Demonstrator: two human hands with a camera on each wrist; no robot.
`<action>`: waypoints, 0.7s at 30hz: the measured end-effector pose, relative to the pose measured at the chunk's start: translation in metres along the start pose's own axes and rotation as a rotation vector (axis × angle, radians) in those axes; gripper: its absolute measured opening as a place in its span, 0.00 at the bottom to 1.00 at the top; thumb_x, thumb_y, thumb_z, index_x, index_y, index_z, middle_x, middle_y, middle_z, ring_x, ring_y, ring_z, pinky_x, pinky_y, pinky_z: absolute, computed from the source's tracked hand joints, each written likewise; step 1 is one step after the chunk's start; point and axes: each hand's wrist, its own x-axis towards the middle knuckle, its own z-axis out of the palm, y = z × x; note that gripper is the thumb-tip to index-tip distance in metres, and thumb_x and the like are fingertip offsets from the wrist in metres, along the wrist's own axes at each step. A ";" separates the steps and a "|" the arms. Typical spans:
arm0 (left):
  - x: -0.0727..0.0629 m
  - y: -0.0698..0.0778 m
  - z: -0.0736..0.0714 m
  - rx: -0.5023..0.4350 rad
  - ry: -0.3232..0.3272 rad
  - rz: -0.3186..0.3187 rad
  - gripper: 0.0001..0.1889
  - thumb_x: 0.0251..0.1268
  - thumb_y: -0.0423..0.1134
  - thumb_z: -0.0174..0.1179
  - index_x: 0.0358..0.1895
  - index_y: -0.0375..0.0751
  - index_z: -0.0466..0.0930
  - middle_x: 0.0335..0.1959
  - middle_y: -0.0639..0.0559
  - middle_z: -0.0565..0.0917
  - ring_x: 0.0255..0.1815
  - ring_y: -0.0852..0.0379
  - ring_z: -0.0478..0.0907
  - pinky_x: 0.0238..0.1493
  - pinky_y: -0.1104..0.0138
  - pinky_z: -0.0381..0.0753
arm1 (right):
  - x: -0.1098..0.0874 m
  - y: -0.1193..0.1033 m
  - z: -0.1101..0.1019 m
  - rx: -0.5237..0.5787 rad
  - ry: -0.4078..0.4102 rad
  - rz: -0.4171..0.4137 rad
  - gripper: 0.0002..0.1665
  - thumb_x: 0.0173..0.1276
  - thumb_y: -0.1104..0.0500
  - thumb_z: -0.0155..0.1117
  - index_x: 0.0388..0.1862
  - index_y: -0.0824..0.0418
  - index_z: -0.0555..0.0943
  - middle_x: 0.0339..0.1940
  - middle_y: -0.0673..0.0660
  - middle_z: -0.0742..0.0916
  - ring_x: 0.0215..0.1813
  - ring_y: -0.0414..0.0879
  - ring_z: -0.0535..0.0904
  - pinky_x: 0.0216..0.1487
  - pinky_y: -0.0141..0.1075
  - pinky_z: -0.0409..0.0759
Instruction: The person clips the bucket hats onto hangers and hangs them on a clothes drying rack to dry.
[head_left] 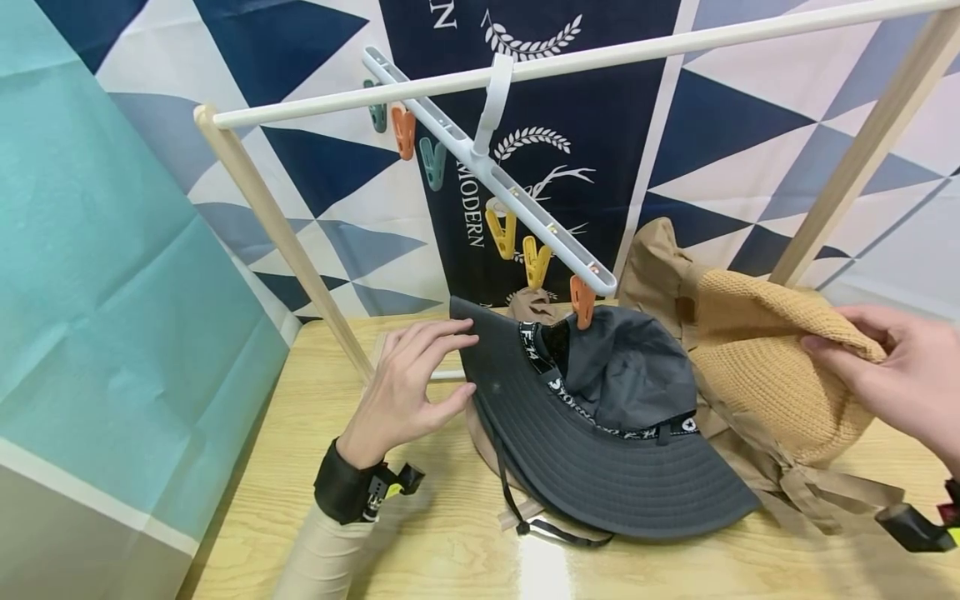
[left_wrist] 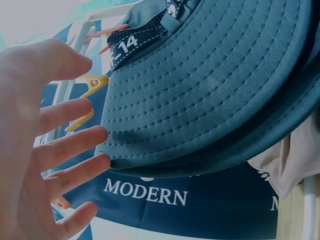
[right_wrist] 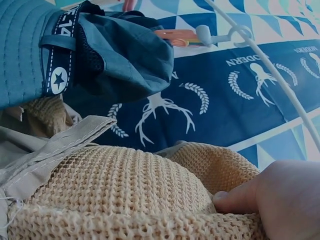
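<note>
A dark grey bucket hat (head_left: 637, 375) with a lettered band and a chin cord hangs from an orange clip (head_left: 582, 302) at the hanger's near end. Beside the left edge of its brim is my left hand (head_left: 412, 379), fingers spread and relaxed, holding nothing. My right hand (head_left: 900, 367) pinches the brim of a tan knitted hat (head_left: 780, 367) at the right, thumb on one side of the edge. In the right wrist view the knitted hat's coarse weave (right_wrist: 120, 185) fills the lower part, with the thumb pressing at its brim.
A pale blue hanger (head_left: 480, 158) hooks over a white rail (head_left: 600, 58) on wooden posts and bears several coloured clips, such as a yellow clip (head_left: 536, 262). Beige fabric with straps (head_left: 817, 492) lies on the wooden table (head_left: 300, 467) beneath the hats. A patterned cloth (head_left: 337, 183) hangs behind.
</note>
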 end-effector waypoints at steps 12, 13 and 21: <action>0.002 0.000 0.000 -0.003 -0.009 -0.001 0.27 0.66 0.43 0.76 0.69 0.44 0.87 0.74 0.45 0.87 0.72 0.44 0.84 0.69 0.42 0.75 | 0.011 0.013 -0.007 0.145 0.103 -0.147 0.47 0.73 0.80 0.66 0.48 0.18 0.78 0.38 0.08 0.81 0.32 0.10 0.76 0.27 0.16 0.72; 0.002 0.000 0.000 -0.003 -0.009 -0.002 0.27 0.66 0.43 0.76 0.69 0.44 0.87 0.74 0.45 0.87 0.72 0.44 0.84 0.69 0.42 0.75 | 0.013 0.014 -0.008 0.168 0.114 -0.157 0.47 0.73 0.80 0.66 0.47 0.19 0.79 0.37 0.09 0.82 0.32 0.10 0.76 0.27 0.15 0.72; 0.003 0.002 -0.001 -0.005 -0.008 -0.002 0.27 0.67 0.44 0.76 0.69 0.44 0.87 0.73 0.45 0.87 0.72 0.44 0.84 0.68 0.43 0.75 | 0.017 0.015 -0.011 0.228 0.152 -0.190 0.43 0.77 0.78 0.65 0.48 0.21 0.81 0.37 0.11 0.84 0.31 0.10 0.78 0.27 0.14 0.71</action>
